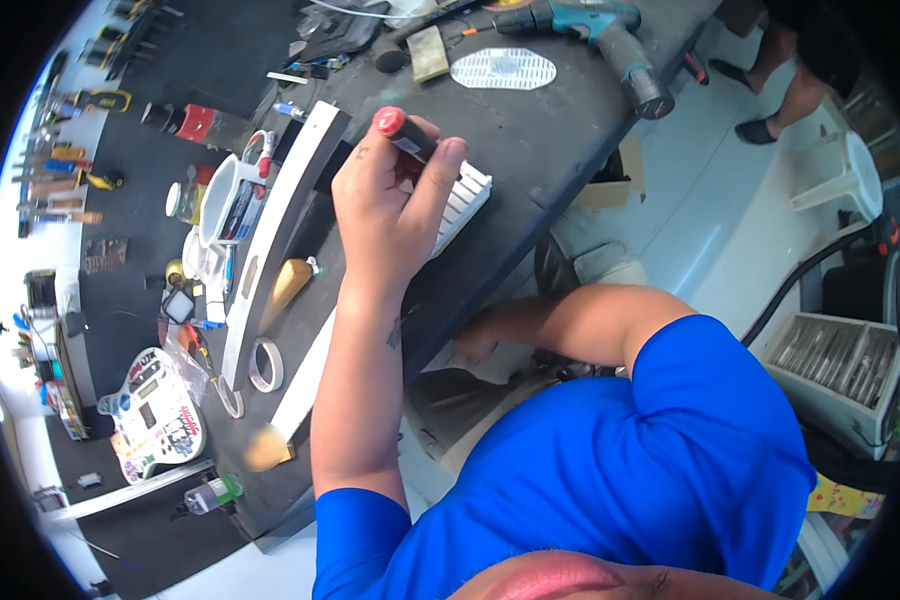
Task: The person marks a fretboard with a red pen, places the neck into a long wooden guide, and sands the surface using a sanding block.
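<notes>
My left hand (385,205) is closed around a black cylinder with a red end (407,133). The red end points up past my thumb, and the lower part is hidden in my fist. Under this hand lies a long pale piece crossed by dark lines (462,207), partly covered by my forearm. Close to the bench's front edge hangs my right hand (478,338), low beside my lap; its fingers are dark and partly hidden. Left of my left forearm a long light beam (275,235) rests on the bench near a tan bottle-shaped object (288,288).
The dark bench (550,140) carries a teal drill (610,45), an oval slotted plate (503,69), a white tub (232,200) and a tape roll (266,365). A stickered white guitar body (160,415) lies lower left. Another person's legs (785,90) and a white stool (845,180) are right.
</notes>
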The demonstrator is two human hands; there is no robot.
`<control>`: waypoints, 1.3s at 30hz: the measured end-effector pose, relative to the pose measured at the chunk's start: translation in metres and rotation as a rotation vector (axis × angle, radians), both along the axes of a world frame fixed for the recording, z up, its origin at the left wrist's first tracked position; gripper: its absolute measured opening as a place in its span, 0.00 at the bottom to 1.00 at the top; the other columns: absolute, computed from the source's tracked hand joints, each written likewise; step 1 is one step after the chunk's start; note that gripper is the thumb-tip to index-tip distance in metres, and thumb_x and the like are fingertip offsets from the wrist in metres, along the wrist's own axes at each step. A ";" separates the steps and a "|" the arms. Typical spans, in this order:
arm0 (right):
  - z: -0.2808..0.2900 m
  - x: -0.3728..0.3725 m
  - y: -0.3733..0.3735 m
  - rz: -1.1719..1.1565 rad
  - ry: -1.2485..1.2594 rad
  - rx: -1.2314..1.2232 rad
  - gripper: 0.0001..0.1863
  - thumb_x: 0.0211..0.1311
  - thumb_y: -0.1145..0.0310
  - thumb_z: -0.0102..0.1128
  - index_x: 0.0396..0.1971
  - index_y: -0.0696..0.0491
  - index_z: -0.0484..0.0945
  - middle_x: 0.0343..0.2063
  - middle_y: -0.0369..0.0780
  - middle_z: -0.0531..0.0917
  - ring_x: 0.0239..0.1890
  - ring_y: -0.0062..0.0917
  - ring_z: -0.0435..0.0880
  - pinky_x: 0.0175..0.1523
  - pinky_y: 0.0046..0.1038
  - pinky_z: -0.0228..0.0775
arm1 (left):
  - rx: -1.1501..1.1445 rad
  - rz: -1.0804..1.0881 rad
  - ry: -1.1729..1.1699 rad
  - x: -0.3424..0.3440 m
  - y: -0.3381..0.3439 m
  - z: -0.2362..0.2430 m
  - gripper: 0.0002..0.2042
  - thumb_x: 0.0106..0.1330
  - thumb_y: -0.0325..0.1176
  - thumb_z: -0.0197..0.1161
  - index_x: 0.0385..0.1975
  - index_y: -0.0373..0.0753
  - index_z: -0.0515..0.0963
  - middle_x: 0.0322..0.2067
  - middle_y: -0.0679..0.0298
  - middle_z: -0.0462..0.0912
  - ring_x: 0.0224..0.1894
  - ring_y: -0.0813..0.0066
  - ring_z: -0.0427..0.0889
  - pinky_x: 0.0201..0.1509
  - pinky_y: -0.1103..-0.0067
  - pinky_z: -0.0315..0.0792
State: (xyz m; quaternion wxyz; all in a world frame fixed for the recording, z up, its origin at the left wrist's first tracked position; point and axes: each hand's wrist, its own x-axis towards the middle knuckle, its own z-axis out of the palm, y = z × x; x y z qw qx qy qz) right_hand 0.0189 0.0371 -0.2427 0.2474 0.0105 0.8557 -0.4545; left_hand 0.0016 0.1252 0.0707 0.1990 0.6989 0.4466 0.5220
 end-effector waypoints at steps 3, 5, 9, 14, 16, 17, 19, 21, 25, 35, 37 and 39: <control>0.004 -0.011 0.014 -0.075 0.179 0.028 0.20 0.68 0.57 0.63 0.54 0.54 0.84 0.46 0.50 0.87 0.48 0.45 0.86 0.51 0.48 0.76 | -0.024 0.065 0.008 0.003 -0.004 -0.011 0.08 0.67 0.23 0.73 0.38 0.31 0.79 0.29 0.66 0.84 0.29 0.85 0.82 0.33 0.85 0.74; 0.019 -0.020 0.010 -0.089 0.269 0.033 0.21 0.68 0.57 0.63 0.54 0.54 0.84 0.47 0.50 0.87 0.48 0.45 0.86 0.52 0.48 0.76 | -0.051 0.106 0.062 0.002 -0.009 -0.017 0.08 0.67 0.23 0.72 0.39 0.31 0.79 0.30 0.65 0.84 0.29 0.84 0.82 0.33 0.84 0.75; 0.034 -0.026 0.005 -0.106 0.375 0.022 0.21 0.67 0.57 0.63 0.54 0.54 0.84 0.47 0.50 0.87 0.49 0.45 0.86 0.53 0.48 0.75 | -0.012 0.030 0.072 0.003 -0.009 -0.021 0.07 0.67 0.20 0.70 0.41 0.30 0.79 0.34 0.59 0.84 0.34 0.78 0.82 0.39 0.81 0.76; 0.039 -0.019 0.003 -0.122 0.398 0.003 0.22 0.67 0.57 0.64 0.55 0.54 0.84 0.48 0.50 0.86 0.50 0.44 0.85 0.54 0.47 0.75 | -0.032 -0.017 0.069 0.003 -0.008 -0.023 0.09 0.67 0.18 0.68 0.43 0.28 0.77 0.38 0.54 0.83 0.40 0.70 0.82 0.45 0.78 0.76; 0.041 -0.019 0.000 -0.125 0.407 0.001 0.22 0.66 0.57 0.64 0.55 0.54 0.83 0.49 0.50 0.86 0.51 0.44 0.85 0.54 0.47 0.74 | -0.018 -0.020 0.079 0.004 -0.006 -0.023 0.09 0.67 0.18 0.69 0.44 0.27 0.77 0.38 0.54 0.83 0.40 0.69 0.82 0.46 0.77 0.77; 0.042 -0.020 -0.002 -0.124 0.411 -0.006 0.22 0.66 0.57 0.64 0.55 0.54 0.83 0.49 0.50 0.86 0.51 0.44 0.85 0.55 0.47 0.74 | 0.007 -0.031 0.111 0.003 -0.006 -0.022 0.10 0.67 0.18 0.69 0.44 0.28 0.77 0.38 0.54 0.84 0.40 0.69 0.82 0.46 0.77 0.77; 0.042 -0.019 -0.005 -0.127 0.413 -0.008 0.23 0.66 0.56 0.64 0.55 0.54 0.83 0.49 0.50 0.86 0.51 0.44 0.85 0.55 0.47 0.74 | 0.028 -0.042 0.137 0.003 -0.006 -0.023 0.10 0.66 0.17 0.69 0.44 0.28 0.77 0.38 0.53 0.84 0.40 0.69 0.83 0.46 0.76 0.77; 0.041 -0.019 -0.006 -0.130 0.411 -0.008 0.23 0.66 0.56 0.65 0.55 0.54 0.83 0.50 0.50 0.86 0.52 0.44 0.84 0.56 0.47 0.74 | 0.025 -0.042 0.128 0.003 -0.005 -0.023 0.11 0.66 0.18 0.70 0.44 0.28 0.77 0.38 0.54 0.84 0.39 0.70 0.83 0.45 0.78 0.77; 0.044 -0.019 -0.010 -0.125 0.414 -0.009 0.24 0.65 0.56 0.65 0.56 0.54 0.83 0.51 0.50 0.85 0.53 0.44 0.84 0.57 0.47 0.73 | -0.002 0.052 0.105 0.007 -0.007 -0.023 0.11 0.67 0.21 0.71 0.45 0.29 0.77 0.35 0.58 0.84 0.36 0.75 0.83 0.41 0.81 0.76; 0.045 -0.014 -0.011 -0.096 0.416 0.007 0.25 0.64 0.55 0.66 0.57 0.54 0.82 0.53 0.50 0.85 0.55 0.44 0.83 0.59 0.46 0.72 | -0.137 0.341 0.127 0.010 0.005 -0.015 0.10 0.70 0.27 0.73 0.43 0.31 0.79 0.30 0.68 0.82 0.30 0.87 0.79 0.36 0.88 0.71; 0.047 -0.015 -0.013 -0.085 0.417 0.009 0.26 0.64 0.55 0.66 0.57 0.54 0.82 0.53 0.50 0.84 0.56 0.44 0.83 0.59 0.46 0.72 | -0.145 0.394 0.182 0.009 0.007 -0.012 0.09 0.71 0.28 0.72 0.42 0.31 0.78 0.30 0.67 0.83 0.31 0.87 0.79 0.36 0.87 0.72; 0.046 -0.017 -0.011 -0.066 0.414 0.021 0.26 0.63 0.55 0.66 0.57 0.54 0.82 0.53 0.50 0.84 0.56 0.44 0.82 0.60 0.46 0.72 | -0.141 0.435 0.158 0.006 0.008 -0.010 0.09 0.71 0.28 0.71 0.41 0.31 0.78 0.30 0.67 0.83 0.31 0.86 0.80 0.37 0.86 0.73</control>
